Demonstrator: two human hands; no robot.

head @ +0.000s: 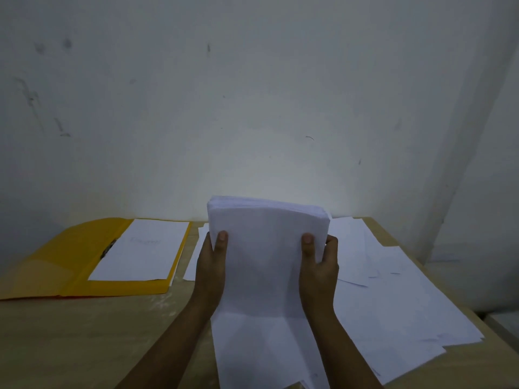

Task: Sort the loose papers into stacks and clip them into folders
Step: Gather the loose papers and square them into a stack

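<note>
Dim room, scuffed pale wall [252,94] behind light wood desk [84,332].

Thick stack of white papers [266,248] held upright at centre, bottom edge down on sheets lying on the desk, top edge bowed slightly toward the wall. Left hand [210,265] clamped on the stack's left edge, thumb on the near face, fingers hidden behind. Right hand [318,265] clamped on the right edge, same way: thumb in front, fingertips curled round the side. Both grips closed on the stack.

Loose white sheets [393,304] spread untidily over the right half of the desk, overlapping, some running under the held stack and toward the near edge. A few more sheet edges showing just left of the stack, behind the left hand.

Yellow folder [56,262] lying open flat at left, well apart from the hands. Single white sheet [140,248] on its right-hand leaf, faint writing on it, not legible. Dark metal clip [108,248] along the folder's spine, at the sheet's left edge.
</note>
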